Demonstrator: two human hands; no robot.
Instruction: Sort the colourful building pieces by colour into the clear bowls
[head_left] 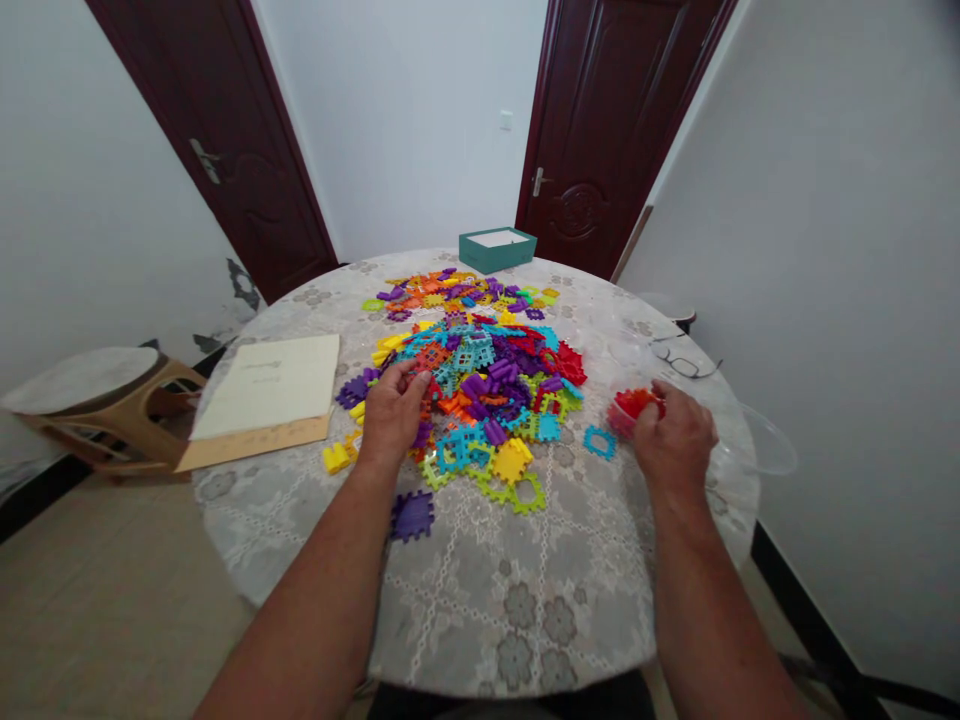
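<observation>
A heap of colourful plastic interlocking building pieces point(499, 380) lies on the round table. At its left side is my left hand point(394, 410), its thumb and fingers closed on a red building piece point(433, 387) that is partly hidden. My right hand point(677, 435), to the right of the heap, grips red building pieces point(634, 405); its fingers cover part of them. Between that hand and the heap lies a blue square frame piece point(600, 441). A single purple piece point(412, 516) rests near my left forearm.
Behind the heap is a second, flatter spread of pieces point(442, 292), with a green box point(496, 250) farther back. An open paper pad point(270, 385) lies left. Eyeglasses point(686, 366) and a clear plastic lid point(769, 445) lie right. A stool point(90, 380) stands beyond the table's left edge.
</observation>
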